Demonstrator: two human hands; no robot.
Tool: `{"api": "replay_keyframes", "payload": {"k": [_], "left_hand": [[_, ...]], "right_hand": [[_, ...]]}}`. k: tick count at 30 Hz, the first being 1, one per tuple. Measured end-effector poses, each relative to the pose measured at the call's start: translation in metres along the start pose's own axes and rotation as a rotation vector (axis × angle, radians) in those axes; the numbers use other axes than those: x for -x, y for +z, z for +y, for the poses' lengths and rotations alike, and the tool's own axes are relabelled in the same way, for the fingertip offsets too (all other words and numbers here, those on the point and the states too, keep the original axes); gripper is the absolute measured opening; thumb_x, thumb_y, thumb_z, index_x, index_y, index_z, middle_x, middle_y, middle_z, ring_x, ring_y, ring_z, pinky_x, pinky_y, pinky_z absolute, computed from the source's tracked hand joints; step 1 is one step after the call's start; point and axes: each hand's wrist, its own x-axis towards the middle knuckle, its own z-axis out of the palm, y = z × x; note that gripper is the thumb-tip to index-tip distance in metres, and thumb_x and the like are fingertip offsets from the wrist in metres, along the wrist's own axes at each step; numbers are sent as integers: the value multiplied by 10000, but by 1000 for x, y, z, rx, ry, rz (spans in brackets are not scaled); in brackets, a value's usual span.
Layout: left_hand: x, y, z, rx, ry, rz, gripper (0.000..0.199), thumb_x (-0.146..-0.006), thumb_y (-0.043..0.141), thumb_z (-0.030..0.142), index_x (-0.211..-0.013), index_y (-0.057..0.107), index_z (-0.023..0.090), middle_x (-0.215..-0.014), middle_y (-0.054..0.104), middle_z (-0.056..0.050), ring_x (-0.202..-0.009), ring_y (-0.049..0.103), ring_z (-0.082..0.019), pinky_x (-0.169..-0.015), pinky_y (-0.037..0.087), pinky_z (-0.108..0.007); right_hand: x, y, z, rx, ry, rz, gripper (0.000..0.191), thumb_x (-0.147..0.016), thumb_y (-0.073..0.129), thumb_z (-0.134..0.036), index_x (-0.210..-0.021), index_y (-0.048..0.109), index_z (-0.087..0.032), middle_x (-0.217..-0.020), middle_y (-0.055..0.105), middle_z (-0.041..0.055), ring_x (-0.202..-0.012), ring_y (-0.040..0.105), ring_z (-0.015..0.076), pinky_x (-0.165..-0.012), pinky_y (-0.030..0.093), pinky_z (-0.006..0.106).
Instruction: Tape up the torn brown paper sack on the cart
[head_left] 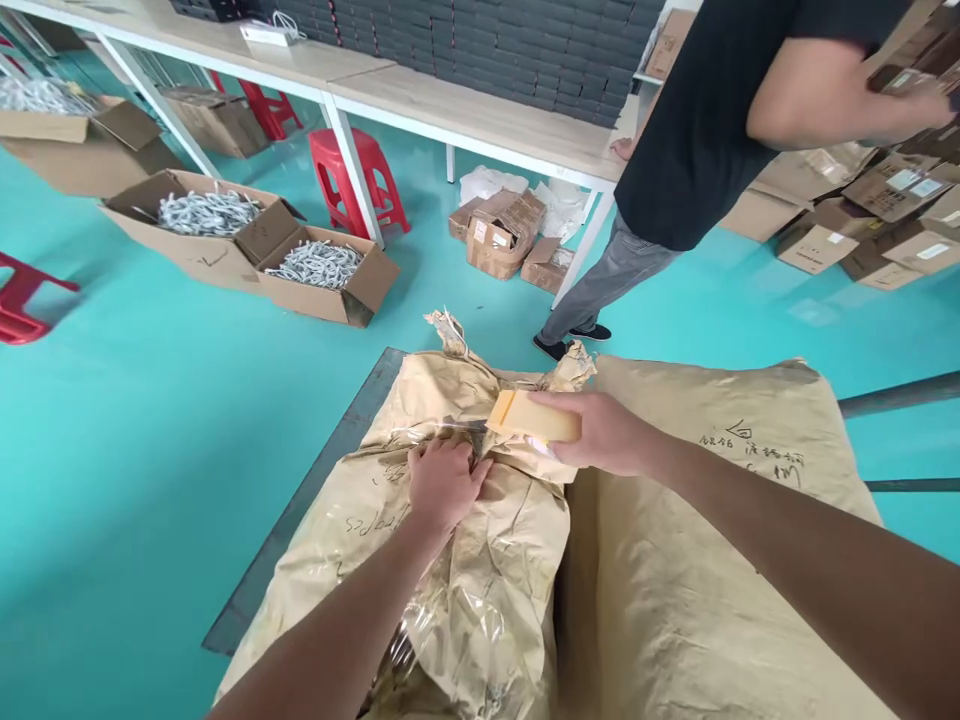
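My right hand (600, 430) grips a thick yellowish roll of packing tape (529, 415), held over the upper part of a brown paper sack (517, 530). A shiny clear strip runs left from the roll across the sack's folds. My left hand (446, 480) lies on the sack just below that strip, fingers spread and pressing on the paper. The sack is crumpled, with handwriting on its left side, clear shiny film lower down and two twisted ends at the top. Beside it, on the right, lies a second, fuller brown sack (690, 560) with handwriting.
A dark flat board (300, 545) shows under the left sack. Ahead, cartons of grey-white cables (315, 265) and a red stool (356, 180) stand by a long table (480, 100) bearing stacked black boxes (510, 50). A person in black (697, 120) stands near cartons (817, 235) at right.
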Motion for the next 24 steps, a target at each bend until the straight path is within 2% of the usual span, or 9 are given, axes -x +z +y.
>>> {"api": "replay_keyframes", "payload": {"k": [2, 4, 7, 10, 13, 17, 19, 21, 24], "left_hand": [[10, -3, 7, 22, 30, 104, 353, -945, 566, 494, -775, 605, 188, -889, 668, -92, -928, 581, -282, -864, 363, -458], [20, 0, 22, 82, 203, 145, 332, -948, 548, 501, -904, 642, 186, -1006, 674, -110, -1003, 580, -282, -935, 365, -463], [23, 12, 45, 95, 590, -53, 652, -841, 647, 600, -1337, 572, 184, -1459, 529, -144, -1367, 424, -331, -1162, 225, -498], [16, 22, 48, 10, 686, -237, 1012, -750, 700, 686, -1543, 358, 159, -1637, 300, -138, -1510, 230, -336, -1238, 94, -505], [11, 22, 32, -25, 658, -204, 933, -788, 696, 648, -1531, 393, 172, -1618, 350, -112, -1486, 306, -317, -1239, 183, -484], [10, 17, 10, -31, 721, -86, 823, -844, 675, 581, -1517, 417, 182, -1536, 479, -117, -1394, 460, -326, -1186, 343, -497], [9, 17, 5, 9, 760, -27, 770, -865, 680, 527, -1512, 415, 203, -1493, 526, -116, -1371, 490, -322, -1164, 389, -490], [9, 18, 2, 55, 802, 20, 715, -881, 692, 466, -1492, 422, 212, -1446, 566, -122, -1355, 506, -311, -1150, 412, -478], [10, 11, -2, 43, 851, 53, 624, -886, 704, 413, -1418, 467, 190, -1384, 604, -136, -1317, 537, -302, -1110, 438, -460]], "right_hand": [[5, -8, 8, -68, 26, -8, 692, -735, 699, -277, -1413, 561, -293, -1304, 691, 28, -1064, 683, 218, -859, 557, 317], [5, -14, 12, -67, 25, -14, 691, -733, 704, -274, -1409, 566, -294, -1268, 705, 30, -1018, 689, 207, -845, 550, 307], [-3, -18, 11, -7, 21, -8, 694, -706, 723, -255, -1386, 592, -304, -1177, 735, 21, -944, 690, 199, -837, 540, 311], [2, -16, 22, -21, -20, 1, 710, -710, 725, -274, -1404, 574, -305, -1183, 728, 19, -968, 680, 200, -843, 530, 306], [49, -11, 60, 0, -24, 34, 709, -729, 698, -267, -1422, 556, -286, -1205, 706, 47, -1024, 659, 224, -878, 519, 335], [144, 0, 124, 25, 152, 23, 677, -772, 633, -250, -1442, 538, -280, -1002, 688, 67, -871, 648, 214, -755, 521, 329], [172, 6, 139, 77, 207, 7, 685, -792, 611, -247, -1466, 504, -303, -980, 669, 68, -854, 639, 214, -748, 517, 331], [174, 13, 138, 149, 237, -21, 707, -799, 605, -258, -1490, 464, -314, -1088, 668, 87, -922, 648, 238, -789, 520, 353], [142, 25, 122, 265, 241, -57, 687, -807, 605, -306, -1479, 469, -257, -1205, 665, 128, -1029, 659, 294, -848, 519, 387]]}}
